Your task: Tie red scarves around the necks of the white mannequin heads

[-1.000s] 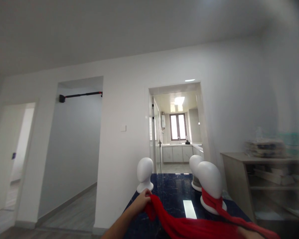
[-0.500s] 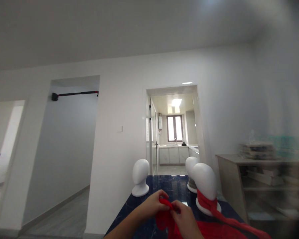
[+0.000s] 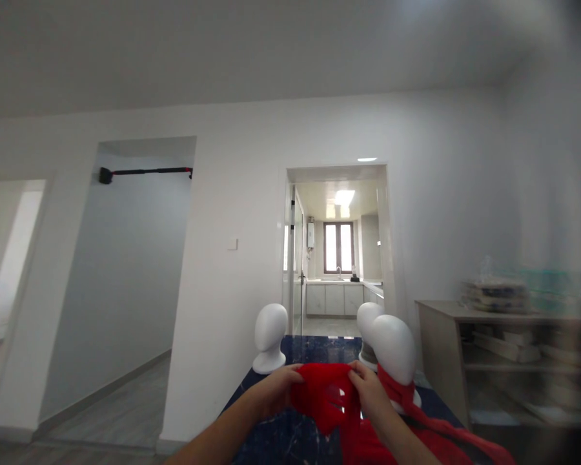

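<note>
Both hands hold up a red scarf (image 3: 326,395) over a dark blue marble table (image 3: 314,352). My left hand (image 3: 275,391) grips its left edge and my right hand (image 3: 368,394) grips its right edge, stretching the cloth between them. The scarf trails right and wraps the neck of a white mannequin head (image 3: 392,349) at the right of the table. A second white head (image 3: 270,336) stands at the far left, and a third (image 3: 366,323) stands behind the wrapped one.
A wooden shelf unit (image 3: 469,361) with stacked things stands to the right of the table. Behind the table a doorway (image 3: 339,258) opens into a kitchen. A corridor opening (image 3: 135,278) with a black and red bar lies to the left.
My right hand came up and took the scarf beside my left hand. Both hands then spread apart, stretching the red cloth wider between them.
</note>
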